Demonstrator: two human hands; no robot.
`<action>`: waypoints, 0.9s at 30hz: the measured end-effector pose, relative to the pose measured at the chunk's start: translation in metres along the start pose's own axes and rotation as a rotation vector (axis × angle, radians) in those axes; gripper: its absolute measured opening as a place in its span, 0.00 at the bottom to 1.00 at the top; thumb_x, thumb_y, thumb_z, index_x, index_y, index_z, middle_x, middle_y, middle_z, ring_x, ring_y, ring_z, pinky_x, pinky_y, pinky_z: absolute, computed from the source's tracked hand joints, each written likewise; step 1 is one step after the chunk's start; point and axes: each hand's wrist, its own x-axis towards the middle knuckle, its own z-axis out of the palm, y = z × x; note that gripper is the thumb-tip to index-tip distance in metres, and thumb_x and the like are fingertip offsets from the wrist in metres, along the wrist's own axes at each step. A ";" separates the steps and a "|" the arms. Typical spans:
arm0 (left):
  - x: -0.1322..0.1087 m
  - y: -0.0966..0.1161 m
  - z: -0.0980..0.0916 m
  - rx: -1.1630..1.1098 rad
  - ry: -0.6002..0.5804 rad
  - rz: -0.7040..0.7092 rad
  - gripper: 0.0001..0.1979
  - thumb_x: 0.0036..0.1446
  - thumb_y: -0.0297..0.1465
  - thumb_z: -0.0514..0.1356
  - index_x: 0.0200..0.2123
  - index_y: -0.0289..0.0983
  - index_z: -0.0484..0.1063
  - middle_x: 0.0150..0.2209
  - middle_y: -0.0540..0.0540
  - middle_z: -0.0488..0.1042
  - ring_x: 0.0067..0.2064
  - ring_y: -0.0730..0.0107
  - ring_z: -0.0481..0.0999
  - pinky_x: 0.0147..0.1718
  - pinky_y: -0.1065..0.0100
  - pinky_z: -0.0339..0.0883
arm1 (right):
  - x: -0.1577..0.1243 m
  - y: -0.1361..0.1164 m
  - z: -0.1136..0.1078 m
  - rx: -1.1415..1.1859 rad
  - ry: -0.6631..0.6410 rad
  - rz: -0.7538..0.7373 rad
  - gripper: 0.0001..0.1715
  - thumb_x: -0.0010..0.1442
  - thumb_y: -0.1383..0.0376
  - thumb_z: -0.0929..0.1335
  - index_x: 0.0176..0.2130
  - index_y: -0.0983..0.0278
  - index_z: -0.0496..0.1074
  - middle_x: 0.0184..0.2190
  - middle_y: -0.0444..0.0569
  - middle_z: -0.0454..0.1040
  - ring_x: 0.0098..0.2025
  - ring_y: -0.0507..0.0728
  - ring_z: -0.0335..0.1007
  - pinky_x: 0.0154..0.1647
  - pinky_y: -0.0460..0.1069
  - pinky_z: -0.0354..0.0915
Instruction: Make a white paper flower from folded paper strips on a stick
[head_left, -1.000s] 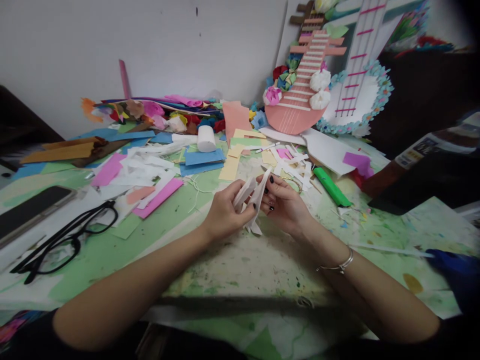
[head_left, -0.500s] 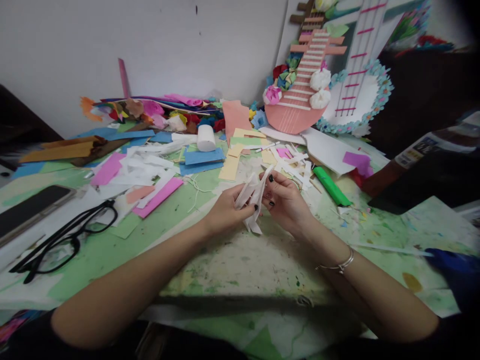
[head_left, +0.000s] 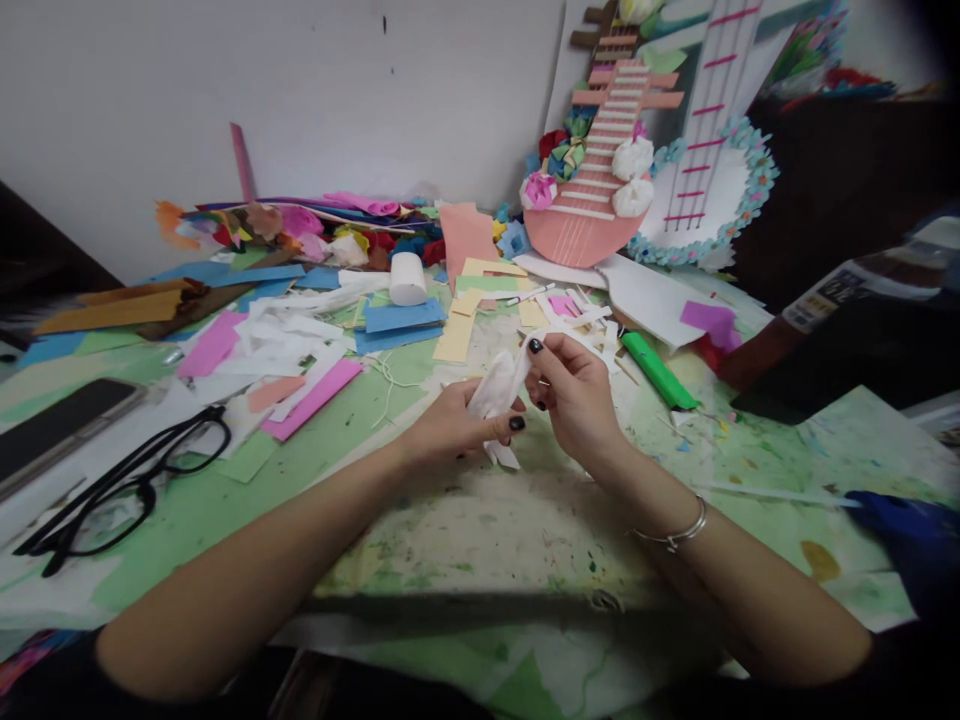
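Note:
Thin white crepe paper (head_left: 496, 388), folded in loose petal-like layers, is held up over the table's near middle. My left hand (head_left: 454, 420) is closed round its lower part, thumb across the front. A loose end of the paper hangs below those fingers. With thumb and fingertips, my right hand (head_left: 574, 385) pinches the upper right edge of the same paper. Just behind the hands lie white paper strips (head_left: 600, 335) and cream paper pieces (head_left: 454, 335). My right fingers partly hide the strips.
Black glasses (head_left: 135, 480) and a phone (head_left: 60, 430) lie at the left. A white roll (head_left: 407, 280) stands beyond blue paper (head_left: 401, 320). A green-wrapped stick (head_left: 658, 370) and a large dark bottle (head_left: 817, 340) are at the right. Paper-decorated instrument models (head_left: 589, 220) lean at the back.
My right hand has shifted slightly right and up, drawing the paper's upper edge outward. The layers look more gathered in my left hand. The whole view has moved a little.

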 end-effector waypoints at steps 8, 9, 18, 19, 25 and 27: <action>0.000 0.002 0.001 0.050 0.192 0.072 0.11 0.49 0.35 0.63 0.33 0.31 0.75 0.23 0.49 0.73 0.16 0.83 0.58 0.14 0.76 0.50 | 0.004 -0.004 -0.002 -0.019 0.067 -0.025 0.14 0.54 0.60 0.71 0.26 0.61 0.62 0.16 0.35 0.60 0.16 0.45 0.59 0.15 0.42 0.53; 0.000 0.001 0.000 0.016 0.215 0.093 0.13 0.51 0.37 0.63 0.32 0.31 0.76 0.23 0.49 0.73 0.16 0.84 0.55 0.14 0.76 0.48 | 0.005 -0.004 -0.003 -0.012 0.078 -0.025 0.14 0.54 0.60 0.71 0.27 0.61 0.62 0.16 0.35 0.60 0.16 0.45 0.60 0.15 0.41 0.53; 0.003 -0.004 -0.012 -0.104 0.431 0.292 0.18 0.53 0.40 0.64 0.43 0.34 0.76 0.31 0.43 0.80 0.15 0.85 0.51 0.13 0.74 0.45 | 0.009 -0.006 -0.007 0.023 0.049 -0.052 0.13 0.50 0.64 0.73 0.35 0.61 0.68 0.27 0.39 0.70 0.26 0.49 0.73 0.21 0.42 0.65; 0.003 -0.004 -0.014 -0.052 0.434 0.308 0.18 0.54 0.41 0.64 0.42 0.33 0.77 0.31 0.43 0.80 0.15 0.84 0.52 0.14 0.74 0.45 | 0.009 -0.007 -0.008 0.006 0.026 -0.053 0.15 0.49 0.65 0.74 0.38 0.60 0.69 0.28 0.39 0.72 0.27 0.50 0.73 0.23 0.43 0.67; -0.002 0.005 -0.022 0.186 0.478 0.340 0.21 0.51 0.39 0.66 0.47 0.35 0.77 0.30 0.44 0.80 0.19 0.80 0.60 0.18 0.73 0.52 | 0.013 -0.006 -0.015 -0.194 -0.082 -0.107 0.09 0.49 0.66 0.74 0.34 0.63 0.77 0.29 0.43 0.76 0.26 0.48 0.71 0.28 0.45 0.71; -0.003 0.008 -0.023 0.194 0.508 0.364 0.24 0.48 0.38 0.68 0.49 0.36 0.76 0.27 0.46 0.79 0.19 0.80 0.60 0.17 0.74 0.52 | 0.015 -0.005 -0.016 -0.189 -0.067 -0.093 0.07 0.49 0.66 0.74 0.33 0.63 0.78 0.25 0.43 0.76 0.25 0.48 0.71 0.28 0.45 0.71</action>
